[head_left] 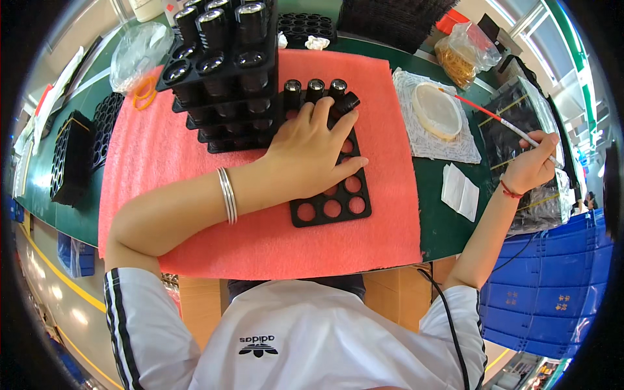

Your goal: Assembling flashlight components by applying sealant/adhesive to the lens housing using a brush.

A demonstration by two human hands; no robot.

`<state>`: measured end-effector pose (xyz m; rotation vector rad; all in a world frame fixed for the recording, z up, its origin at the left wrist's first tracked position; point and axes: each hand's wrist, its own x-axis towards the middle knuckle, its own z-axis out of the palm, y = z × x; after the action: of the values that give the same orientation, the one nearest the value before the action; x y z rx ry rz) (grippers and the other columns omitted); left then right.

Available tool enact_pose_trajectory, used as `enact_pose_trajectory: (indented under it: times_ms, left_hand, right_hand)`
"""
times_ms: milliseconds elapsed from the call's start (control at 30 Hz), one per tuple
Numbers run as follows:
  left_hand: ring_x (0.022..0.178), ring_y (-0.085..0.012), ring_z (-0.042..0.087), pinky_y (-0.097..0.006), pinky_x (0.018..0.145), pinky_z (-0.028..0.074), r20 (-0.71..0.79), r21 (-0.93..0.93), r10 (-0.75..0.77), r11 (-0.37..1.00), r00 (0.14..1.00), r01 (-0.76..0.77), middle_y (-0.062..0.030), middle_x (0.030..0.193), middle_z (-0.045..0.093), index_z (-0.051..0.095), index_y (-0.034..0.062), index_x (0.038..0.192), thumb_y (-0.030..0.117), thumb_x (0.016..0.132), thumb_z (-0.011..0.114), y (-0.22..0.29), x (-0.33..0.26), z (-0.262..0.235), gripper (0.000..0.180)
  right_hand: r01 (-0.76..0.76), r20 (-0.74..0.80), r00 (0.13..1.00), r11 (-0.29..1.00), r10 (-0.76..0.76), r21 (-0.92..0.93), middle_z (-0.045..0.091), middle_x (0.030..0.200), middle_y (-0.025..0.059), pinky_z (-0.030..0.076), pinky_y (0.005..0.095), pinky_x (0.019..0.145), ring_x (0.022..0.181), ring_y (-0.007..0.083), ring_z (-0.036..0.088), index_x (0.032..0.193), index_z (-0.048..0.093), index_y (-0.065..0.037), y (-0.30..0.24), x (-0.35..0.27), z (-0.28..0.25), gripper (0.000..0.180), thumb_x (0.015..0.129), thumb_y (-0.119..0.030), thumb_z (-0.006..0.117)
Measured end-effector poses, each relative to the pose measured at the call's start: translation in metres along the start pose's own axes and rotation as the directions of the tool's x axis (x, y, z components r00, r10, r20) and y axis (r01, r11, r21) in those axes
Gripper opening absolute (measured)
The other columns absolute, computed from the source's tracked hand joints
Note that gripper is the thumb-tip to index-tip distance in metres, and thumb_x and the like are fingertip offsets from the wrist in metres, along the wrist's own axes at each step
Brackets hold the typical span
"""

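Observation:
My left hand (311, 148) lies palm down, fingers spread, over a black tray with round holes (318, 220) on the pink cloth. Its fingertips are at a row of small black cylinders with shiny tops (316, 87) at the tray's far end. Beside the index finger, one black cylinder (347, 103) leans to the right; whether the fingers touch it is hard to tell. At the right, my right hand (530, 166) is closed around the pale end of a thin brush (484, 112) with a red shaft. The brush's tip reaches the rim of a round, pale dish (437, 112).
Stacked black trays (227, 107) full of cylinders stand left of my left hand. The dish rests on a white patterned cloth (461, 151), near a folded white paper (460, 192). A bag of rubber bands (458, 60) lies far right; black hole trays (73, 159) sit left.

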<state>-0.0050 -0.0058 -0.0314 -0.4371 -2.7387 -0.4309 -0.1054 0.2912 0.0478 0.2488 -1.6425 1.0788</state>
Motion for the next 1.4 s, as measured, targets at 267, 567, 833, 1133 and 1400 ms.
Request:
enact_pose_trajectory:
  times_ms: [267, 567, 833, 1133, 1400]
  left_hand:
    - [0.103, -0.0375, 0.046, -0.044, 0.083, 0.045, 0.038, 0.009, -0.042, 0.999, 0.998, 0.041, -0.0196, 0.117, 0.04, 0.042, 0.0102, 0.126, 0.043, 0.079, 0.058, 0.0, 0.001, -0.003, 0.059]
    - [0.092, -0.0294, 0.049, -0.038, 0.08, 0.042, -0.024, -0.206, 0.046, 0.977, 0.999, -0.05, -0.0125, 0.102, 0.046, 0.048, 0.0079, 0.109, 0.024, 0.083, 0.056, 0.007, 0.003, -0.013, 0.032]
    - [0.081, -0.0118, 0.047, -0.026, 0.071, 0.04, 0.099, -0.839, -0.024, 0.535, 0.995, 0.097, -0.0036, 0.09, 0.045, 0.046, 0.0071, 0.099, 0.018, 0.093, 0.043, 0.015, 0.005, -0.014, 0.013]
    - [0.066, -0.0046, 0.038, -0.019, 0.059, 0.033, 0.426, -0.904, -0.181, -0.126, 0.887, 0.409, 0.0027, 0.079, 0.047, 0.049, 0.0087, 0.108, 0.027, 0.094, 0.04, 0.01, 0.01, -0.017, 0.024]
    - [0.083, -0.0072, 0.053, -0.021, 0.075, 0.043, 0.488, -0.833, -0.105, -0.351, 0.866, 0.427, 0.0, 0.1, 0.057, 0.048, 0.0059, 0.12, 0.025, 0.092, 0.045, 0.002, 0.008, -0.015, 0.034]
  right_hand:
    - [0.063, -0.06, 0.996, 0.996, -0.067, -0.061, 0.054, 0.057, 0.0036, 0.032, 0.0213, 0.045, 0.048, 0.0084, 0.045, 0.061, 0.056, -0.001, 0.0, -0.006, 0.005, 0.048, 0.094, -0.032, 0.041]
    - [0.101, -0.029, 0.994, 0.988, -0.105, -0.114, 0.048, 0.053, 0.0023, 0.03, 0.0241, 0.046, 0.049, 0.0087, 0.041, 0.056, 0.051, -0.001, 0.003, -0.002, 0.0, 0.05, 0.094, -0.03, 0.039]
    - [-0.011, -0.038, 0.999, 0.982, 0.018, 0.187, 0.048, 0.055, 0.0039, 0.029, 0.0239, 0.049, 0.05, 0.0096, 0.037, 0.055, 0.045, -0.005, 0.01, 0.004, 0.004, 0.049, 0.094, -0.032, 0.037]
    - [-0.226, -0.057, 0.963, 0.903, 0.264, 0.365, 0.05, 0.055, 0.0083, 0.03, 0.0253, 0.048, 0.048, 0.0129, 0.038, 0.056, 0.046, -0.004, 0.006, 0.008, 0.001, 0.045, 0.092, -0.03, 0.041]
    - [-0.438, 0.321, 0.899, 0.583, 0.298, 0.685, 0.042, 0.056, 0.0038, 0.032, 0.0243, 0.052, 0.051, 0.0114, 0.035, 0.061, 0.044, -0.005, 0.04, 0.02, -0.01, 0.043, 0.094, -0.032, 0.042]
